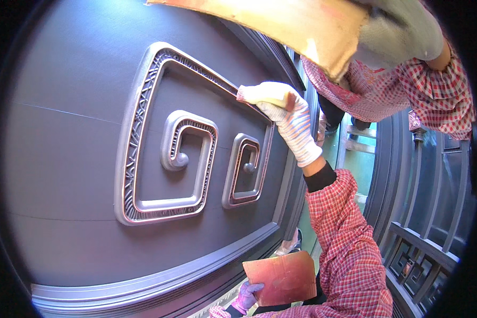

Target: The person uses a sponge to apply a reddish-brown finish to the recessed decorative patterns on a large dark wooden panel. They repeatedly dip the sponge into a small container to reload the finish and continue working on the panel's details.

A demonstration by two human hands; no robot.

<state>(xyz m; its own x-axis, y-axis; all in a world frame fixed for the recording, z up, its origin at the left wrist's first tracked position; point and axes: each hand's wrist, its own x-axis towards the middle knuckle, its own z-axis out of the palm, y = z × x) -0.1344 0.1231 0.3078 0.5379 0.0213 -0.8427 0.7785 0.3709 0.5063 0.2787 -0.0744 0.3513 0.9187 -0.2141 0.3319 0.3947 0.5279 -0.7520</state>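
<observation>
My right hand [286,119], in a striped glove, is closed at the raised square spiral moulding [137,143] on a dark panel. Its pinkish-stained tip touches the moulding's upper rim. A pale piece with a brown end [290,102] shows at the glove; its kind is unclear. Pinkish copper edges line the moulding's patterned groove. Lower down, my left hand [246,297], in a purplish glove, grips a piece of cardboard [283,278] smeared reddish-brown.
Another person's grey-gloved hand [400,34] holds a larger cardboard piece [281,26] close above. A second spiral [228,185] is on the dark panel [63,169]. A ladder [355,138] and a dark metal railing [429,212] stand at the right.
</observation>
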